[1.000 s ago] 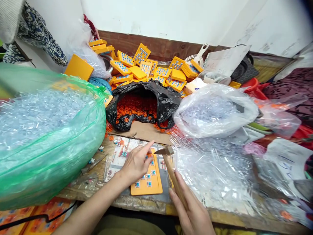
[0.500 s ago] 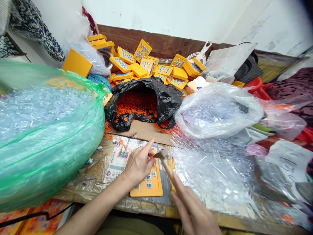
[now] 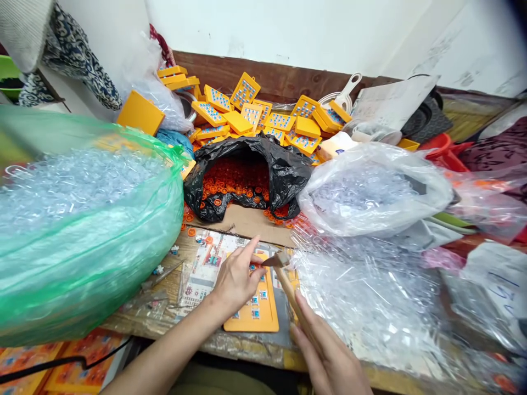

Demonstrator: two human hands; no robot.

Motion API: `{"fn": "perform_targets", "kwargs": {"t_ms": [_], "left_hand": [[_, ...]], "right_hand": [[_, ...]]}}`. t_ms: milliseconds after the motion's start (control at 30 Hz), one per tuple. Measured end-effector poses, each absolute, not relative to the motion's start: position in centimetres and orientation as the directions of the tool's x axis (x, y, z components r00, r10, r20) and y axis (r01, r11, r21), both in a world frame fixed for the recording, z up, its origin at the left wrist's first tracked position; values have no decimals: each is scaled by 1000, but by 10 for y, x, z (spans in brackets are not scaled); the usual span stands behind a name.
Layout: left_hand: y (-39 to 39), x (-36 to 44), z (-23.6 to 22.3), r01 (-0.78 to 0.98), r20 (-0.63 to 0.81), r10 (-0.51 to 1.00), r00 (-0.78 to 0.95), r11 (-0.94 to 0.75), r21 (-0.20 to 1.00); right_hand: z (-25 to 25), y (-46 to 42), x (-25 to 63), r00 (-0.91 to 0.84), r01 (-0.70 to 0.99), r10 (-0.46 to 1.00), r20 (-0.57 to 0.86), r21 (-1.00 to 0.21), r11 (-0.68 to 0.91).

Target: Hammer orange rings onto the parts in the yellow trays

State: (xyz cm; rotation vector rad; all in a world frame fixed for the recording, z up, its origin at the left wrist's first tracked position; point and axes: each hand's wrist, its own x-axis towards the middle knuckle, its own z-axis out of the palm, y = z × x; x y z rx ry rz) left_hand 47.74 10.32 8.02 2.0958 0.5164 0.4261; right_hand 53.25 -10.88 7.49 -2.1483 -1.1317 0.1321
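My right hand (image 3: 331, 351) is wrapped round the wooden handle of a small hammer (image 3: 302, 310). The hammer's metal head, with one pointed end, is raised close to my left fingertips. A yellow plastic panel (image 3: 268, 315) with rows of small blue-and-clear pieces lies flat on the bench in front of me. Over its upper part is my left hand (image 3: 236, 277), index finger stretched forward, thumb and another finger close together at the panel. What they pinch, if anything, is too small to make out. A printed sheet (image 3: 201, 266) lies under the panel.
A black bag (image 3: 288, 186) of orange discs lies open behind the panel. Yellow panels (image 3: 239, 122) are heaped by the wall. A green bag (image 3: 135, 258) of clear pieces bulges at left; a white bag (image 3: 325, 214) and loose clear plastic pieces (image 3: 362, 296) lie at right.
The hammer's head dipped and shifted slightly toward my left fingers, then came up a little. My left hand stays over the panel. The whole view has shifted slightly.
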Motion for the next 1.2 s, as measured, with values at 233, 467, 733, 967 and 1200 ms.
{"fn": "perform_targets", "kwargs": {"t_ms": [233, 467, 733, 967, 1200], "left_hand": [[183, 506, 95, 451, 281, 646, 710, -723, 523], [208, 523, 98, 461, 265, 632, 728, -737, 494], [191, 521, 82, 321, 162, 439, 884, -820, 473], [173, 502, 91, 226, 202, 349, 915, -858, 460], [115, 462, 82, 102, 266, 304, 915, -810, 577]], "right_hand": [[57, -97, 530, 856, 268, 516, 32, -881, -390], [49, -98, 521, 874, 156, 485, -30, -928, -339], [54, -102, 523, 876, 164, 481, -34, -917, -363], [54, -109, 521, 821, 359, 563, 98, -854, -376], [54, -109, 525, 697, 568, 689, 201, -740, -359]]}}
